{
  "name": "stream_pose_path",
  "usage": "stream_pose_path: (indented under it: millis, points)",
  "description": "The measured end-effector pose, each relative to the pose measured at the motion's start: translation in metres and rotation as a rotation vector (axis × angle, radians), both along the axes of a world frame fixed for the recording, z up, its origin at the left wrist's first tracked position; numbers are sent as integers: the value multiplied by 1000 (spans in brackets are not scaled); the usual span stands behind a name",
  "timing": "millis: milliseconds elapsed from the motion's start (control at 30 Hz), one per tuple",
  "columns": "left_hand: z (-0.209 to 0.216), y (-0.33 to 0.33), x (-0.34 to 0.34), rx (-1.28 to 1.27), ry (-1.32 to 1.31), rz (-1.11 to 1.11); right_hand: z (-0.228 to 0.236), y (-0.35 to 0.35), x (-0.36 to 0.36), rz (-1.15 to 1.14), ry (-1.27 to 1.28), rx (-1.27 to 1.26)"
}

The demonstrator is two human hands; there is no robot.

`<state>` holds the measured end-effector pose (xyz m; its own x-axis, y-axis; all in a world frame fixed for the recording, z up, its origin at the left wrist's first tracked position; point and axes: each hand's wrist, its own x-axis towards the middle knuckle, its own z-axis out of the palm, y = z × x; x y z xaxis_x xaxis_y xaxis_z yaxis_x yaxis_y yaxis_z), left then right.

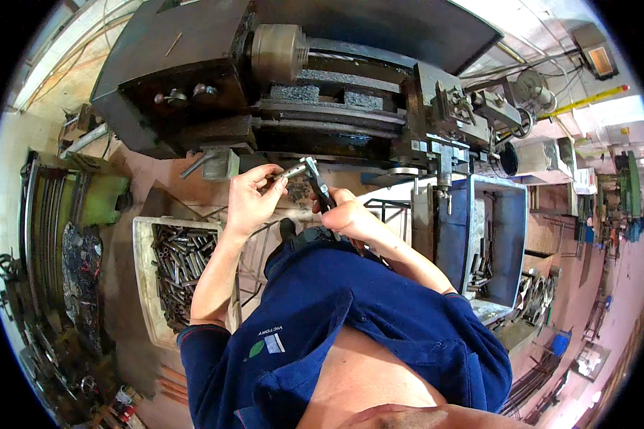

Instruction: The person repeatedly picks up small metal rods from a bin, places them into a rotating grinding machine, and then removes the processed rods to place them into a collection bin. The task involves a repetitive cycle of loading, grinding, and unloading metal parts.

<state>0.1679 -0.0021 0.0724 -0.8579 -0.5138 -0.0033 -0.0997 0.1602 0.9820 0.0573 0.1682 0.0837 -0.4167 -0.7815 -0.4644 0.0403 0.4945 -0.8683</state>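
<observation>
My left hand is closed around a short silvery metal rod or tube, holding it out in front of my body. Its far end meets the metal jaws of a black-bodied tool that looks like a caliper. My right hand grips this tool by its body, fingers wrapped round it and partly hidden. Both hands are in front of the lathe bed. To the left of my left forearm stands a pale bin with many similar metal pieces in it.
A large dark lathe with a round chuck spans the far side; its carriage is at right. A blue bin with some metal pieces stands right of me. Another green machine is at left.
</observation>
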Motion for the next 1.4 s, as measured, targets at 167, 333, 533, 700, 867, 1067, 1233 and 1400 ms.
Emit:
stream_pose_path:
  millis: [167,333,533,700,867,1067,1233,1400]
  points:
    - [0,4,-8,-32,-7,-45,-26,7,-1,-79,-36,-82]
    - [-3,-3,-11,5,-34,-115,-21,4,3,-45,182,24]
    - [-13,-23,-15,128,-29,-242,-17,-2,10,-84,269,66]
    - [-24,-42,-14,215,-34,-215,-25,-7,9,-294,-118,-137]
    - [-61,-19,-13,416,-89,-283,-44,-10,-4,-589,-185,-292]
    - [-67,40,-39,674,4,-543,-46,-20,-38,-762,-29,-400]
    - [-71,52,-87,517,12,-691,-58,-34,-74,-863,-31,-486]
    - [-71,56,-139,686,-102,-591,-58,-39,-112,-858,-55,-487]
